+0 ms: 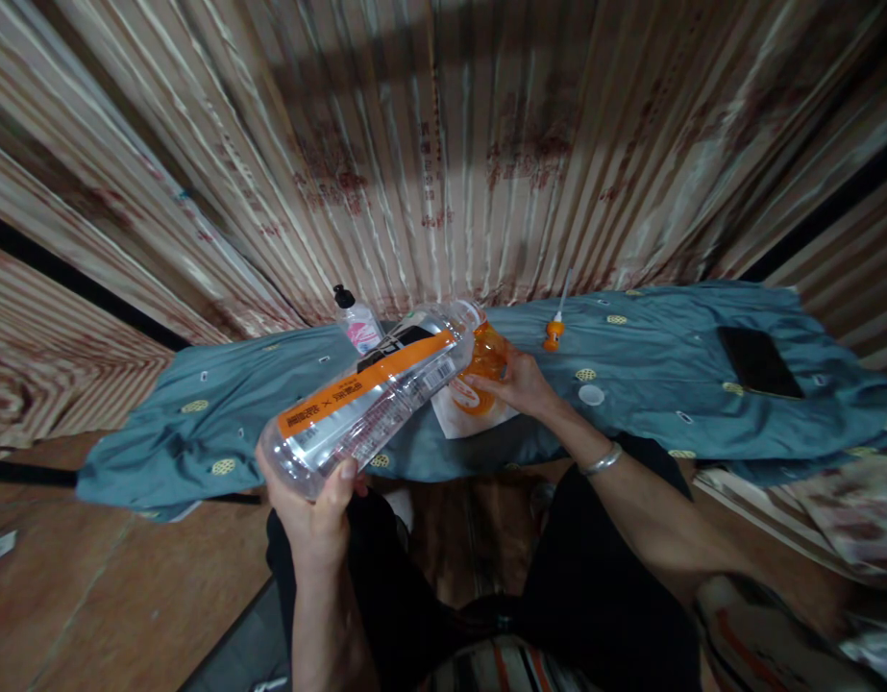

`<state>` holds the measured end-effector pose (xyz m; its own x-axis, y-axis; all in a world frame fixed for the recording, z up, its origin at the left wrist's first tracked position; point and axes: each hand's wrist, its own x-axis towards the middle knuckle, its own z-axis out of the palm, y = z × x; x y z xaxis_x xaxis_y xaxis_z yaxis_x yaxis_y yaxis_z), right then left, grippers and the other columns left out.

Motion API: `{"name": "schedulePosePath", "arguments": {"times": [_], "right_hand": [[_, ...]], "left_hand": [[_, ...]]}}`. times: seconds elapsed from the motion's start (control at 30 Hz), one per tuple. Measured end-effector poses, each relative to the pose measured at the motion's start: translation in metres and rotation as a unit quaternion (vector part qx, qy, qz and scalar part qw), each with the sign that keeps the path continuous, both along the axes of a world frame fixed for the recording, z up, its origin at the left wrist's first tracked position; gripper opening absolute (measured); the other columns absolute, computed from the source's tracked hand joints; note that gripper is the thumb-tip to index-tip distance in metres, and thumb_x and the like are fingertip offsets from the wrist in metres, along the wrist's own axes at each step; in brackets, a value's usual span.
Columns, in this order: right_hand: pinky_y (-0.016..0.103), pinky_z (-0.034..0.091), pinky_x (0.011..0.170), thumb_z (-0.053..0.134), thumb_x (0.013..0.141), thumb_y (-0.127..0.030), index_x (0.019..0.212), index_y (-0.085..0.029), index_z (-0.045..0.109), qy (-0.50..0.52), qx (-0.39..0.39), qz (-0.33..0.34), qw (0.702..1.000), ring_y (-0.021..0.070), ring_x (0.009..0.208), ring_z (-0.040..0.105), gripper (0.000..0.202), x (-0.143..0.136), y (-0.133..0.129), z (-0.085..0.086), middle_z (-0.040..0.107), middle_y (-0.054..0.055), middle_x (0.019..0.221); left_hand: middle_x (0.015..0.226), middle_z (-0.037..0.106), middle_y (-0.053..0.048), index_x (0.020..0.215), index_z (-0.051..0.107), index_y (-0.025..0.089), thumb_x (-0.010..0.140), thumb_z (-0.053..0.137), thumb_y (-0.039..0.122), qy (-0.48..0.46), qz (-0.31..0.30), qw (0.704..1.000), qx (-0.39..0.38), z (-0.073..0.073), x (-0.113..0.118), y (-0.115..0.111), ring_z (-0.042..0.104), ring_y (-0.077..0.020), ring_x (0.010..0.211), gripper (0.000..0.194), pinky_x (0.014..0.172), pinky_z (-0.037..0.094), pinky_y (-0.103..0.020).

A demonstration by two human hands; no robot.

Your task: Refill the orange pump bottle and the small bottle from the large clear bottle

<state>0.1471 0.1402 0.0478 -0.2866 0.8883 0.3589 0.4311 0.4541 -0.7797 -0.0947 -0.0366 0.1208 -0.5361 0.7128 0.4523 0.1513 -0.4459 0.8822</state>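
Left hand (pixel 319 509) holds a clear plastic bottle (pixel 371 399) by its base, fingers wrapped around the bottom end, grip closed on it. The bottle carries an orange-and-black label and appears empty. Its long axis runs from the left hand at 7 o'clock up toward 1 o'clock, with the neck end over the worktop.

Right hand (pixel 515 383) sits at the bottle's neck end, at 1 o'clock from the left hand. Its fingers are closed on an orange funnel-like piece (pixel 484 360) that meets the bottle's mouth; the exact seating is hidden by the hand. The right hand is the nearer one to the mouth.

The worktop is covered by a blue-green patterned cloth (pixel 652 356). On it: a small pump bottle (pixel 357 322) at 11 o'clock from the neck, an orange-tipped dropper (pixel 554 332) at 2 o'clock, a white cap (pixel 591 395) just right of the right hand, and a dark phone (pixel 758 362) well apart at 3 o'clock.
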Motion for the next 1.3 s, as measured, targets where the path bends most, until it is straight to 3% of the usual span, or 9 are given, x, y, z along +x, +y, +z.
{"name": "schedulePosePath", "arguments": {"times": [0.2, 0.73, 1.3], "right_hand": [[0.049, 0.063, 0.095, 0.085, 0.08, -0.051, 0.137, -0.022, 0.063, -0.007, -0.009, -0.009, 1.0, 0.0374, 0.114, 0.077, 0.067, -0.0009, -0.0005, 0.0013, 0.081, 0.013, 0.12], [0.05, 0.063, 0.097, 0.087, 0.08, -0.046, 0.146, -0.023, 0.058, -0.007, -0.008, -0.011, 1.0, 0.037, 0.114, 0.077, 0.075, -0.001, -0.0013, 0.0025, 0.08, 0.013, 0.123], [0.05, 0.063, 0.096, 0.086, 0.08, -0.047, 0.14, -0.024, 0.061, -0.01, -0.004, -0.014, 1.0, 0.0367, 0.113, 0.078, 0.069, -0.0011, -0.0008, 0.0016, 0.08, 0.012, 0.123]], "left_hand": [[0.08, 0.062, 0.004, 0.123, 0.05, 0.02, 0.069, 0.09, 0.044, 0.003, 0.006, 1.0, -0.014, 0.001, 0.001, -0.0002, 0.051, -0.0082, 0.042, 0.071, 0.036, 0.045, -0.023], [0.079, 0.062, 0.003, 0.118, 0.052, 0.019, 0.068, 0.091, 0.042, -0.003, 0.007, 1.0, -0.012, 0.0014, 0.001, -0.0001, 0.052, -0.0089, 0.043, 0.067, 0.036, 0.043, -0.023], [0.08, 0.062, 0.004, 0.123, 0.05, 0.02, 0.069, 0.091, 0.043, -0.001, 0.006, 1.0, -0.017, 0.0009, 0.0001, -0.0009, 0.052, -0.0091, 0.043, 0.072, 0.038, 0.044, -0.023]]}}
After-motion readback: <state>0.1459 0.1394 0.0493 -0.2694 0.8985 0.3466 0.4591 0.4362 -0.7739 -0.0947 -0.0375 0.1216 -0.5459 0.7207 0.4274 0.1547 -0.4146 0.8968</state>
